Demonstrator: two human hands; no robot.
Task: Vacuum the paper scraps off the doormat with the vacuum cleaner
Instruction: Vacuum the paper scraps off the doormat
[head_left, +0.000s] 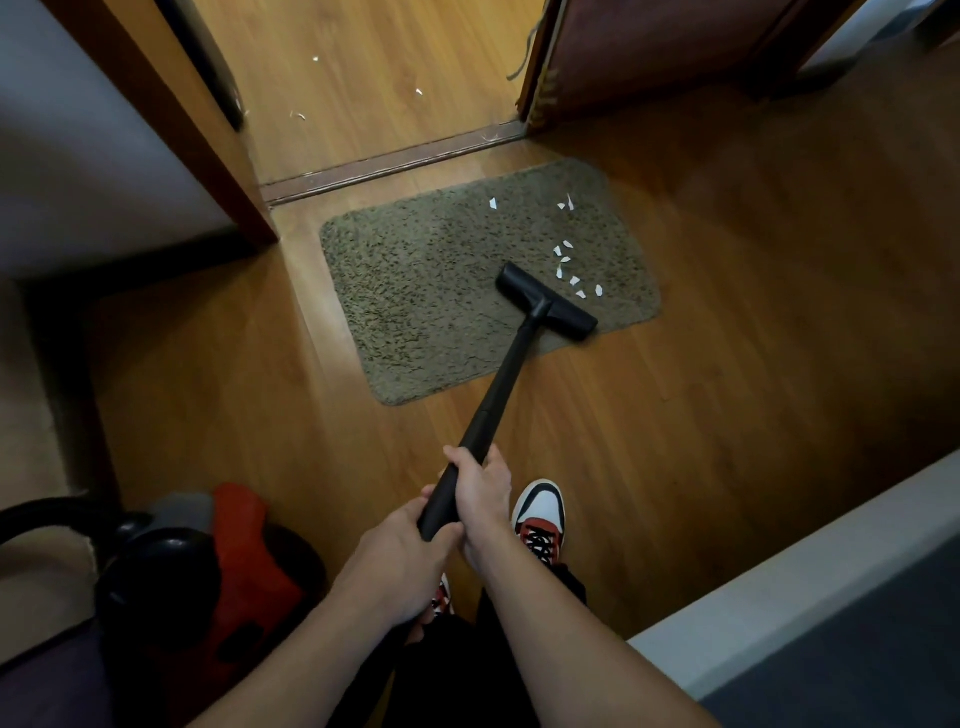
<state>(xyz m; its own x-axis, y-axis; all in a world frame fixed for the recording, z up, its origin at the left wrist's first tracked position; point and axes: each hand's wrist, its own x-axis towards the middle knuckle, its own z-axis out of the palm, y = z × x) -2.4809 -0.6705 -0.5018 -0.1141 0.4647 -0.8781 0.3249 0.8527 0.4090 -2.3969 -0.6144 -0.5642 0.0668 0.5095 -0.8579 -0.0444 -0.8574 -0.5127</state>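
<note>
A shaggy olive doormat (431, 280) lies on the wooden floor before a doorway. Several white paper scraps (563, 260) are scattered over its right part, with a few more near its far edge. The black floor nozzle (545, 301) of the vacuum cleaner rests on the mat's near right side, just left of the scraps. Its black wand (498, 395) runs back to me. My left hand (400, 545) grips the wand's lower end. My right hand (480, 493) grips it just above.
The red and black vacuum cleaner body (208, 571) with its hose stands at my lower left. A door threshold (389, 161) lies beyond the mat, with a few scraps on the floor past it. An open door (649, 52) is far right. A pale ledge (805, 582) runs along my right. My shoe (540, 514) is below the hands.
</note>
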